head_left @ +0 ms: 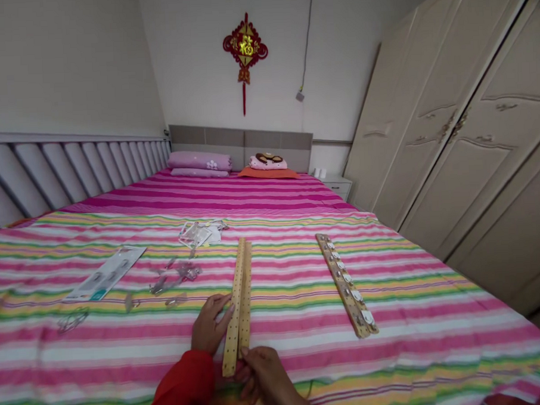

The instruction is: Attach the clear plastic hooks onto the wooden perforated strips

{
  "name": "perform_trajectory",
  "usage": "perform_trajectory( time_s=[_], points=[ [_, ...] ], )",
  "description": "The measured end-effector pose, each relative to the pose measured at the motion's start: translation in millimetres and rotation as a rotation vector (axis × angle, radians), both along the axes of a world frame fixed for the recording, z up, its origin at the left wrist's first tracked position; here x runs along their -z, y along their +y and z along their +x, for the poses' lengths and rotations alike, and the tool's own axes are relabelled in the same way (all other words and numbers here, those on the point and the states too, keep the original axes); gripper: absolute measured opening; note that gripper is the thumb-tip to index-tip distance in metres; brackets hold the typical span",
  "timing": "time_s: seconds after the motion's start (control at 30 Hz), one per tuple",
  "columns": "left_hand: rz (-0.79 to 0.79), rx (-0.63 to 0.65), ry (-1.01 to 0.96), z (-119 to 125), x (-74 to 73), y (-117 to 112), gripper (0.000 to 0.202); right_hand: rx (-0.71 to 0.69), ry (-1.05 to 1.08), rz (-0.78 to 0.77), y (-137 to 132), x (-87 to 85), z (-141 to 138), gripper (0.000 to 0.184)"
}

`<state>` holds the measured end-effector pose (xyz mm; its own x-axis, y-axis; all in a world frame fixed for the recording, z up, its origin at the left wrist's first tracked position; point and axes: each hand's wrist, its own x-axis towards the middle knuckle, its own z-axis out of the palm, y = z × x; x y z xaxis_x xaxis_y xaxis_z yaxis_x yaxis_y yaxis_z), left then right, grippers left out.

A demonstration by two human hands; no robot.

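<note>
Two long wooden strips with rows of holes [239, 299] lie side by side on the striped bedsheet [300, 273], running away from me. My left hand [209, 326], in a red sleeve, rests against the left strip with its fingers curled onto the wood. My right hand [265, 376] pinches the near end of the strips. A third wooden strip [346, 284], fitted with several round white and metal pieces, lies to the right, untouched.
Clear plastic bags and small metal parts [179, 275] are scattered left of the strips, with a white packaging card [105, 274] further left. Pillows [199, 162] lie at the headboard. A cream wardrobe [464, 134] stands along the right side.
</note>
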<state>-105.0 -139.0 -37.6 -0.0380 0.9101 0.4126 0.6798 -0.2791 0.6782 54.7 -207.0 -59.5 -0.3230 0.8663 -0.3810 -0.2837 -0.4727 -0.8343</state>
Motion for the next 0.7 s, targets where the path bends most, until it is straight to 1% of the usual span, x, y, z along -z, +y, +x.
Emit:
perform_trajectory(
  time_s=[0.1,0.2,0.33,0.43,0.57,0.7],
  points=[
    [0.023,0.018,0.082,0,1.6,1,0.033,0.043,0.000,0.017,5,0.7,-7,0.051],
    [0.044,0.011,0.121,0,4.2,1,0.033,0.097,-0.011,0.054,6,-1.6,-5,0.050],
    [0.056,0.011,0.148,0,6.9,2,0.033,0.160,-0.021,0.104,0,-6.6,11,0.050],
    [0.055,0.002,0.147,0,7.1,1,0.032,0.187,-0.036,0.114,-7,-6.1,26,0.051],
    [0.071,-0.001,0.078,1,5.4,-1,0.030,0.162,-0.100,0.081,-15,1.9,45,0.053],
    [0.071,-0.036,-0.112,4,4.3,-2,0.026,0.112,-0.111,0.064,-20,3.2,61,0.052]
  ],
)
